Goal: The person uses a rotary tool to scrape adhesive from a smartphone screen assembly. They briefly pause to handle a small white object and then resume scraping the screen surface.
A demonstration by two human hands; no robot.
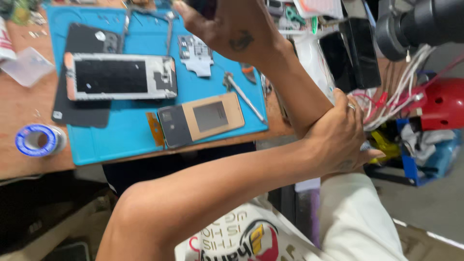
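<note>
the left hand (340, 135), a ring on one finger, is wrapped around the right forearm just past the edge of the desk (19, 106). the right hand (232, 29) is raised over the blue mat (121, 130), its back to the camera, closed on a dark object (205, 6) mostly cut off by the top edge.

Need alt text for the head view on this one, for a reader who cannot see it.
The person's left hand grips their own right forearm, while the right hand is raised above a blue work mat on a wooden bench. On the mat lie a disassembled phone frame, a dark phone part with a tan panel, a small circuit board and a metal tool.
</note>
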